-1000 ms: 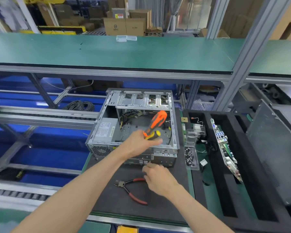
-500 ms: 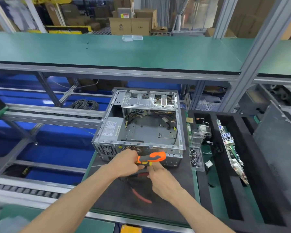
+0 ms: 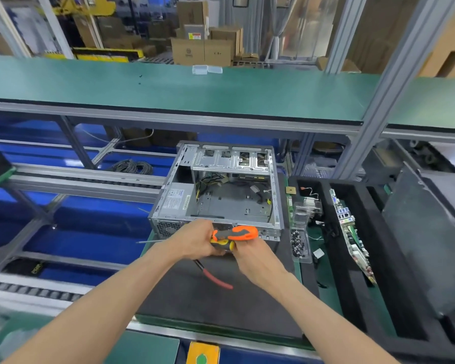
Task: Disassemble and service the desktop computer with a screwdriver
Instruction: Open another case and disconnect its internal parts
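Note:
The open desktop case (image 3: 229, 206) lies on a black mat (image 3: 221, 308), its inside mostly bare apart from a power supply (image 3: 175, 202) and loose cables. Just in front of the case, my left hand (image 3: 197, 240) grips an orange and grey screwdriver (image 3: 237, 233). The handle points right and the thin shaft sticks out to the left. My right hand (image 3: 255, 258) meets it from the right, fingertips pinching the yellow collar under the handle. Red-handled pliers (image 3: 216, 278) lie on the mat below both hands, partly hidden.
A clear box of screws (image 3: 298, 244) sits right of the case. Further right, a black foam tray (image 3: 386, 290) holds a motherboard (image 3: 350, 232) on edge and a grey side panel (image 3: 426, 245). A green shelf (image 3: 195, 90) runs overhead behind the case. Conveyor rails lie to the left.
My left hand brought the screwdriver down from over the case to its front edge and turned it level. My right hand rose from the pliers to the screwdriver's collar.

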### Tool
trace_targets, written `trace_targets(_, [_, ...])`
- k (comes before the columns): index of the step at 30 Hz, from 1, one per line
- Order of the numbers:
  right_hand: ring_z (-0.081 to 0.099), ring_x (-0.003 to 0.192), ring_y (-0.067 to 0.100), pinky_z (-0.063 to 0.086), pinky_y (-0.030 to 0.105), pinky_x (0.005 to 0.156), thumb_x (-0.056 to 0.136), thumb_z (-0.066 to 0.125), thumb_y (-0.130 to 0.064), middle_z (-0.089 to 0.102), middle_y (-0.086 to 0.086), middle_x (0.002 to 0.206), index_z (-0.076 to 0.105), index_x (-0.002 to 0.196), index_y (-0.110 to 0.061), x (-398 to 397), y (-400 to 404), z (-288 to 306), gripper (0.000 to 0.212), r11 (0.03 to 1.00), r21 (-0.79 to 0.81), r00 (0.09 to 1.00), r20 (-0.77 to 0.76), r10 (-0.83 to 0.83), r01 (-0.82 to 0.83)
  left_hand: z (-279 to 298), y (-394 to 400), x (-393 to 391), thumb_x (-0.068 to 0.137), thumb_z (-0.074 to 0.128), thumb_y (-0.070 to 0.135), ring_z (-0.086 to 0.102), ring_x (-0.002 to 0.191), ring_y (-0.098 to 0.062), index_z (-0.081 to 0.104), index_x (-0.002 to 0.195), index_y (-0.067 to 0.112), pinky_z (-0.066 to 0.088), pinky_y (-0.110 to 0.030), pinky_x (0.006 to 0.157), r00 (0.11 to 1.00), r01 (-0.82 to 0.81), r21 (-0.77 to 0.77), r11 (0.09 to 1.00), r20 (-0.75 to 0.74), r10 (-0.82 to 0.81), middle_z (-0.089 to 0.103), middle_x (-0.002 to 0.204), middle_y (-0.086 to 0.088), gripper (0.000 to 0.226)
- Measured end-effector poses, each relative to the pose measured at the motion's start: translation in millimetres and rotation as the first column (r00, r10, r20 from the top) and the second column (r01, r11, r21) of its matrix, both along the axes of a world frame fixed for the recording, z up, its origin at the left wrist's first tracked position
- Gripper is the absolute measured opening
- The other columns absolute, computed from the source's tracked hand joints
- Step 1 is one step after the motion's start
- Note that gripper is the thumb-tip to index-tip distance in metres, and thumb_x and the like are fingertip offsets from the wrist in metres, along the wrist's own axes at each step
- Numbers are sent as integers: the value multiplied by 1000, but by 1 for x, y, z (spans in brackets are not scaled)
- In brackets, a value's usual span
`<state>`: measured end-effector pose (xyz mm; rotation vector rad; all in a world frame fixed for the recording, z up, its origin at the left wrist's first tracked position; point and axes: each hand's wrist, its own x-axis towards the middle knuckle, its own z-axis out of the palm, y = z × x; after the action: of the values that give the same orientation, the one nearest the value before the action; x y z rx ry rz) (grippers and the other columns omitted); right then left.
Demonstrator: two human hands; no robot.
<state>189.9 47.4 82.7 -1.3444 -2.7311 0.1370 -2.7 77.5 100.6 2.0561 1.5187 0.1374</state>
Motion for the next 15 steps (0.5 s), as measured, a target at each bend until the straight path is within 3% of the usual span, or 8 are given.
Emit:
trace_targets(2, [54, 114, 32, 47, 38, 89, 102, 42, -10, 55, 12, 130, 56, 128, -7, -1, -5, 1, 30, 1000, -17, 993, -112, -24, 22, 4, -5, -4, 77, 77, 41, 43, 47, -14, 55, 53, 16, 37, -31, 50, 999, -19, 28, 999, -26, 20, 47, 48, 3, 41])
trace_targets(4, [56, 115, 34, 50, 44, 92, 105, 46, -30, 57, 9, 131, 51, 137, -14, -1, -11, -1, 36, 984, -124, 969, -193, -154, 131, 7, -9, -9, 79, 78, 40, 51, 53, -19, 61, 60, 13, 45, -35, 55, 998, -45, 36, 998, -50, 47, 57, 57, -5, 37])
trace_targets(7, [62, 109, 36, 52, 45, 85, 103, 43, -46, 64, 9, 121, 54, 122, -15, -4, -21, -11, 38, 960, -156, 968, -60, -245, 234, 10, -17, -17, 80, 78, 43, 57, 56, -19, 63, 60, 17, 44, -32, 52, 991, -61, 59, 996, -118, 68, 60, 56, 1, 36])
trace_targets(9, [65, 100, 37, 49, 43, 77, 101, 44, -52, 69, 10, 109, 55, 104, -17, -6, -29, -19, 37, 969, -130, 977, -9, -214, 211, 10, -22, -23, 79, 78, 45, 53, 51, -12, 56, 53, 22, 37, -28, 50, 984, -77, 90, 993, -151, 90, 53, 52, 7, 41])
trace_targets(11, [65, 94, 37, 46, 41, 71, 98, 48, -56, 70, 10, 99, 54, 91, -21, -10, -37, -27, 37, 975, -179, 992, 19, -128, 129, 9, -27, -29, 79, 78, 46, 57, 57, -15, 57, 55, 22, 39, -28, 54, 982, -94, 95, 991, -155, 108, 56, 56, 6, 40])
trace_targets(15, [60, 82, 31, 44, 36, 68, 93, 60, -55, 63, 6, 88, 58, 85, -26, -30, -62, -46, 31, 934, -355, 989, 123, 78, -30, 0, -40, -39, 79, 77, 52, 58, 60, -18, 58, 59, 21, 39, -29, 56, 974, -97, 119, 988, -194, 119, 55, 57, 5, 41])
